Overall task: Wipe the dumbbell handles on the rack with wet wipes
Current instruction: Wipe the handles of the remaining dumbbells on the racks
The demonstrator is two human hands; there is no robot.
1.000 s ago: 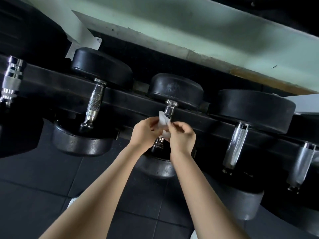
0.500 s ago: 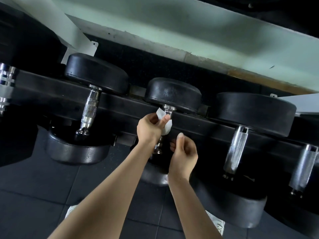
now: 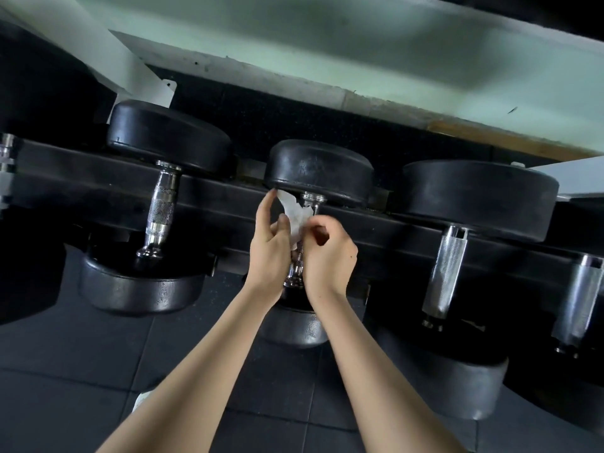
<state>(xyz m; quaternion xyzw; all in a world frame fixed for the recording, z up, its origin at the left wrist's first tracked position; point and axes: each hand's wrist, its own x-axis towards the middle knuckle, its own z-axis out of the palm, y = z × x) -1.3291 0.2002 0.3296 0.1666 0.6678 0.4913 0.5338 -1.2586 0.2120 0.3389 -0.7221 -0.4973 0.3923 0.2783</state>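
The black dumbbell rack [image 3: 98, 191] runs across the view from nine to three o'clock, with the pale green wall [image 3: 359, 44] at twelve and dark floor tiles [image 3: 81, 387] at six. The middle dumbbell [image 3: 318, 171] sits on it dead centre. It has a knurled neighbour handle [image 3: 161, 210] well apart at nine o'clock and a thicker chrome handle [image 3: 447, 269] well apart at four. Half a second ago the right hand [image 3: 330, 253] hung below the work, holding nothing. It has since risen, and it now pinches the wet wipe [image 3: 294, 214] between thumb and curled fingers, close beside the left hand [image 3: 269, 250]. The left hand holds the wipe's other side with thumb to fingers, its index finger raised toward the rubber head. The crumpled wipe sits at the upper part of the middle handle [image 3: 313, 200], just under the far head (whether it wraps fully round the bar is hidden behind the hands). I take this as the wipe being spread or re-gripped before a stroke, so this handle looks unfinished. Room is tight at twelve o'clock, where the head overhangs, and behind, where the rail crosses. Toward six the bar runs bare down to the near head, which gives a clear path.
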